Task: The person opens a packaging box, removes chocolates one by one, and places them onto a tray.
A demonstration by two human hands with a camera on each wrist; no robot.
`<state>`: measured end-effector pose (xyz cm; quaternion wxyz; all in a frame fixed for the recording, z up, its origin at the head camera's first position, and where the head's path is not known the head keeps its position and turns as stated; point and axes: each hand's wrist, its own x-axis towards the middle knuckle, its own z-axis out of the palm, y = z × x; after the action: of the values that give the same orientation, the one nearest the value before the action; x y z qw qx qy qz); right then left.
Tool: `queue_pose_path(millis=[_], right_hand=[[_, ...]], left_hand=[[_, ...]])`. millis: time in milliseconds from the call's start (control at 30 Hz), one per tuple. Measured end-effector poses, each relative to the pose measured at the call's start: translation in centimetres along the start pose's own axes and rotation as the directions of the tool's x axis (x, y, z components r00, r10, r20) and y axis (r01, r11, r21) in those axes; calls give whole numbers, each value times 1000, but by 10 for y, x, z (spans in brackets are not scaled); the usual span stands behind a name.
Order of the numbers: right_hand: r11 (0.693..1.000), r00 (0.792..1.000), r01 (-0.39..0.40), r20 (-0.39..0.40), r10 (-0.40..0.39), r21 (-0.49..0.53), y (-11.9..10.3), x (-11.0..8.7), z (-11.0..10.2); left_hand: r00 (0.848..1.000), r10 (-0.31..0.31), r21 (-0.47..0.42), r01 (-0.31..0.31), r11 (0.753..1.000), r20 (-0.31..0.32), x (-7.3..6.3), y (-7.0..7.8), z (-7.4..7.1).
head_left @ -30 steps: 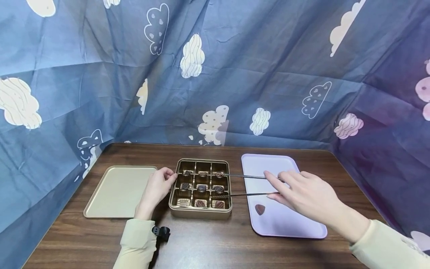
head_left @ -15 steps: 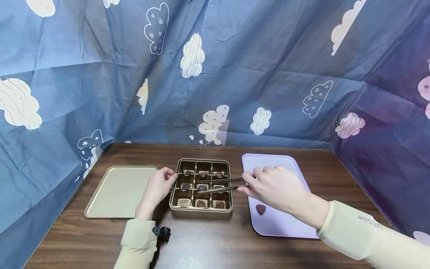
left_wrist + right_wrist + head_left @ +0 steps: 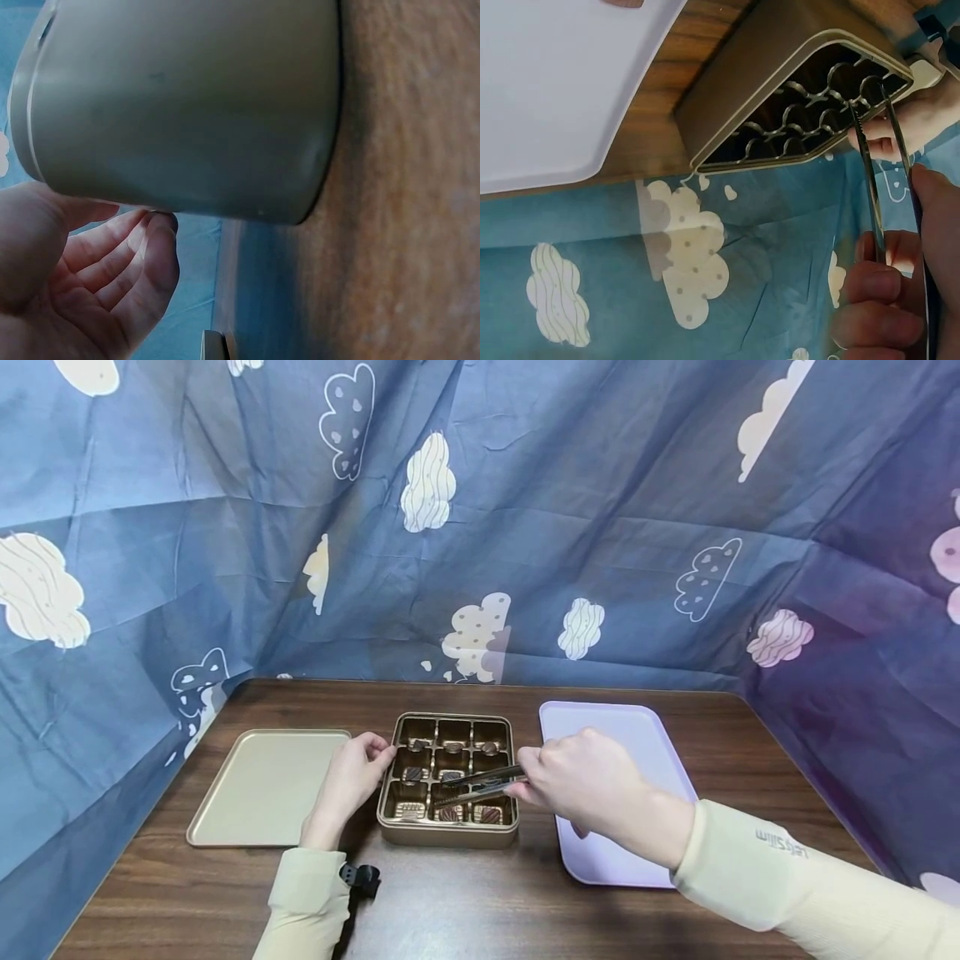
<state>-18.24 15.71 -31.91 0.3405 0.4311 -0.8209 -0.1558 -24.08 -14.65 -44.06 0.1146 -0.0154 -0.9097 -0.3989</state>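
Observation:
A gold chocolate box [image 3: 450, 839] with a divided insert sits mid-table, chocolates [image 3: 491, 815] in most of its compartments. The front-left compartment [image 3: 409, 810] shows only its ridged floor. My left hand [image 3: 352, 781] touches the box's left side near the rim; in the left wrist view its relaxed fingertips [image 3: 161, 225] meet the outer wall. My right hand [image 3: 581, 781] grips slim metal tongs [image 3: 870, 184] with serrated tips. Their arms are slightly parted and reach over the box, tips above its front-middle area, nothing seen between them. They partly cover the middle-right compartment.
To the right lies a lilac tray [image 3: 622, 868]; a chocolate on it [image 3: 624, 2] is mostly hidden by my right hand in the head view. A beige tray [image 3: 258, 785] lies to the left. Behind the wooden table [image 3: 435, 910] hangs a blue cloth [image 3: 480, 543] with clouds.
My right hand has moved left with the tongs, from over the lilac tray towards the box. The widely spread tongs have narrowed and their tips have shifted left. My left hand stays put.

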Motion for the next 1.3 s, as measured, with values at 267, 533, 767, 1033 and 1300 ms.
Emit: queue_pose_path(millis=[267, 533, 767, 1033, 1300], right_hand=[[999, 997, 23, 75, -19, -47, -11, 5, 3], [995, 975, 20, 223, 4, -102, -26, 25, -8], [986, 898, -6, 434, 78, -165, -39, 47, -21], [978, 764, 2, 631, 135, -211, -53, 84, -29], [975, 684, 27, 715, 144, -222, -61, 98, -25]], left_hand=[[1000, -2, -1, 2, 1000, -1, -1, -1, -2], [1000, -7, 5, 7, 1000, 7, -1, -2, -2], [1000, -17, -7, 17, 1000, 6, 0, -2, -1], [1000, -16, -17, 16, 1000, -2, -1, -2, -2], [1000, -14, -22, 14, 1000, 3, 1, -1, -2]])
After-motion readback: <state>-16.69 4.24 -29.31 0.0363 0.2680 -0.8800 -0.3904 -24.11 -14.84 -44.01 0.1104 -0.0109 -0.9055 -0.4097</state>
